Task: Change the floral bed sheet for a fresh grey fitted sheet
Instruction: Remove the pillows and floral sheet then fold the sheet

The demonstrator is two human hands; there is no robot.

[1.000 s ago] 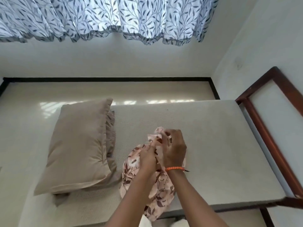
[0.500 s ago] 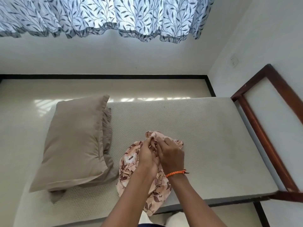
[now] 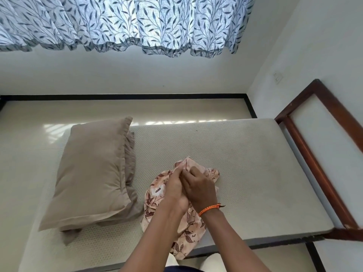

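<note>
The big bare mattress (image 3: 245,173) fills the middle of the frame, with no sheet spread on it. At the top hangs a blue leafy curtain (image 3: 127,22), and a brown wooden bed frame (image 3: 318,154) runs down the right side. Two tan pillows (image 3: 92,173) lie stacked on the left part of the mattress. The floral bed sheet (image 3: 155,195) is bunched into a small heap at the lower middle, near the front edge of the mattress, and one end hangs over that edge. Its long way runs from the front edge up toward the middle of the frame. Both hands are on top of the heap, touching each other. The left hand (image 3: 174,187) and the right hand (image 3: 200,189) have curled fingers that pinch the cloth at the top of the bundle. An orange thread band (image 3: 209,209) is on the right wrist. The heap lies right under both hands, so I think either one could lift it away. No grey sheet and no basket or box can be seen.
</note>
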